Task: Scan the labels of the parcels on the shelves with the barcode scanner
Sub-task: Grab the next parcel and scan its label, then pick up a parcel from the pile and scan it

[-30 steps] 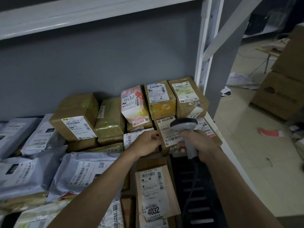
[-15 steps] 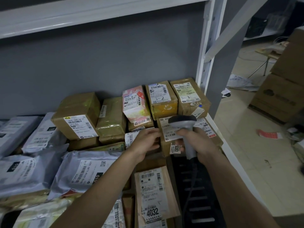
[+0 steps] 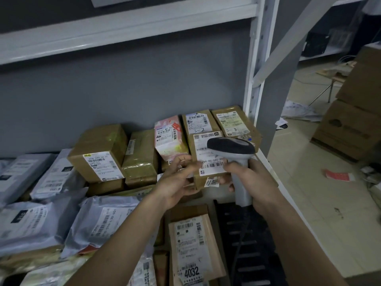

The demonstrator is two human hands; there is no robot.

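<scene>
My right hand grips the pale handle of a barcode scanner whose dark head sits over a small brown parcel. That parcel is tipped up with its white label facing me, and my left hand holds its left edge with curled fingers. Behind it stand a pink parcel and two cardboard boxes marked 5-2 and 5-3. A flat brown parcel marked 4032 lies near the front edge.
Grey poly mailers and brown boxes crowd the shelf's left side. A white upright post and upper shelf beam frame the bay. Large cartons and scattered paper lie on the tiled floor to the right.
The small brown parcel has been lifted and tilted up toward me between both hands. The scanner head rose with it, and my view moved closer to the shelf.
</scene>
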